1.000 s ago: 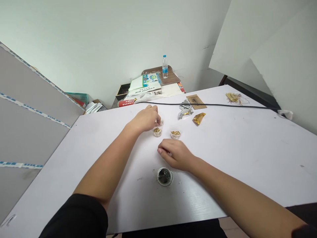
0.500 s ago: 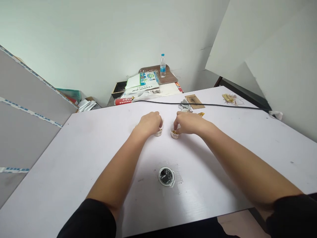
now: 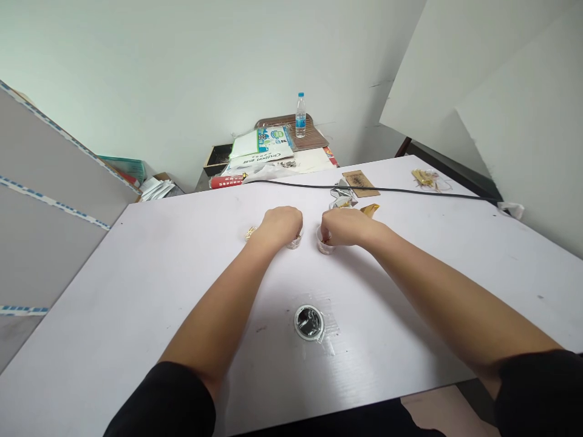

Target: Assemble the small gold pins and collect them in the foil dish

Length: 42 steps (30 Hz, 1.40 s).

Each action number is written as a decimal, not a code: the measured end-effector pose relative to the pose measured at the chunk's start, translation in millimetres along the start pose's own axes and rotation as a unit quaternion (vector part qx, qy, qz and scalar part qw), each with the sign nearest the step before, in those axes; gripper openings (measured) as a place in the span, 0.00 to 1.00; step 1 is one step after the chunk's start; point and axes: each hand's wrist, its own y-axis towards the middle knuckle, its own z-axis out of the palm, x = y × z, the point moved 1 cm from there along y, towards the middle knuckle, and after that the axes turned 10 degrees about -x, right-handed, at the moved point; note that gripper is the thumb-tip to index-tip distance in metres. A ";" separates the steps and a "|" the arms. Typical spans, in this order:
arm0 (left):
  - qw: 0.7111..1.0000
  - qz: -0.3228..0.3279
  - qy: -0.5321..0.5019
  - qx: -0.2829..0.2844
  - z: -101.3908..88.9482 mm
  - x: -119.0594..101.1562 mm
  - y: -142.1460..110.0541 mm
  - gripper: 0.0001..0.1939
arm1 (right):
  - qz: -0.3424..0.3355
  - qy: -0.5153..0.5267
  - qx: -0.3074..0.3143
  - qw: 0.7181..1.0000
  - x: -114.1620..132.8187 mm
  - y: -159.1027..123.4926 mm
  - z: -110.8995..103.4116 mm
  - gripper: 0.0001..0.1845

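Observation:
Two small clear plastic cups stand side by side on the white table (image 3: 182, 261). My left hand (image 3: 283, 223) reaches down into the left cup (image 3: 295, 244), its fingers drawn together and largely hidden behind the hand. In the right cup (image 3: 325, 249), which holds small gold-coloured pieces, are the bent fingertips of my right hand (image 3: 345, 224). Whatever either hand pinches is too small or hidden to make out. Beside my left wrist lie more small gold pieces (image 3: 250, 232), partly covered by the hand.
Beyond my hands lie silvery packets (image 3: 342, 201), a gold packet (image 3: 370, 210) and a brown card (image 3: 361, 183). A black cable (image 3: 392, 191) crosses the table. Nearer me is a round black disc (image 3: 310, 322) under clear tape. A water bottle (image 3: 300, 116) stands behind.
My right fingers have dipped deeper into the right cup. The left hand has rolled slightly over its cup, and the gold pieces beside its wrist show more. The view has shifted a little.

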 end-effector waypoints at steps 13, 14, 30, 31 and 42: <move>0.996 0.084 -0.041 -0.010 -4.6 22.3 -2.3 0.08 | -0.033 0.053 -0.071 0.996 -22.0 -15.8 -12.2 0.10; 0.994 0.094 -0.048 -0.018 -7.5 24.1 -4.0 0.08 | -0.043 0.079 -0.093 0.992 -23.7 -19.5 -13.6 0.10; 0.663 -0.038 -0.740 -0.110 67.8 28.8 -96.4 0.18 | 0.033 0.751 -0.228 0.618 70.0 -49.7 41.3 0.18; 0.636 -0.059 -0.762 -0.105 76.5 24.8 -98.6 0.17 | 0.034 0.738 -0.234 0.632 72.8 -50.5 45.4 0.18; 0.561 -0.050 -0.825 -0.046 93.1 13.7 -99.1 0.18 | -0.009 0.677 -0.254 0.691 69.7 -51.3 71.1 0.09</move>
